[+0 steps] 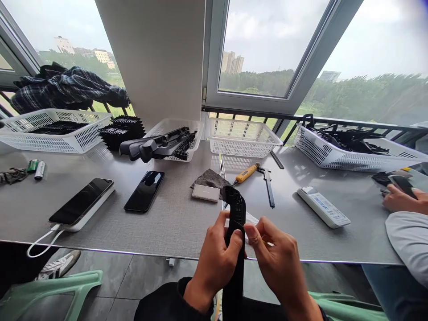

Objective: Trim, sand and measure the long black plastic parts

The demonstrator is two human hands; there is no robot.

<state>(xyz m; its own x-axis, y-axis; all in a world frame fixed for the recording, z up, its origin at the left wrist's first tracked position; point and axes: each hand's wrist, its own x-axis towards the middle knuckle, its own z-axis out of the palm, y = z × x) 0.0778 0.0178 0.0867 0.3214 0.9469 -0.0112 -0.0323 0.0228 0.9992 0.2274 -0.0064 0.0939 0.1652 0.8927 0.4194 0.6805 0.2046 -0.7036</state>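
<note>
In the head view, the blue print on the white handheld device (323,207), on the table (180,232) toward the right, was the clearest lettering, yet it was too small to read. Any marks on the two small cylinders (36,169) near the table's left end were equally beyond reading.

The long black part (235,258) was in front of the person, its upper stretch over the table's near edge and its lower stretch running down toward the lap. Its long axis ran nearly straight up and down the picture, away from the body; the far end pointed toward the window and bent over to the left, its ribbed inner side showing.

The left hand (216,256) gripped the part just below the bend, thumb laid across its face and fingers behind. The right hand (277,249) had its fingers curled and its thumb tip at the part's right edge; whether it pinched the part or something small could not be told.

Beyond the bent end lay a pale flat block (205,193), a grey cloth (209,178), a yellow-handled tool (246,174) and a caliper (268,187).
</note>
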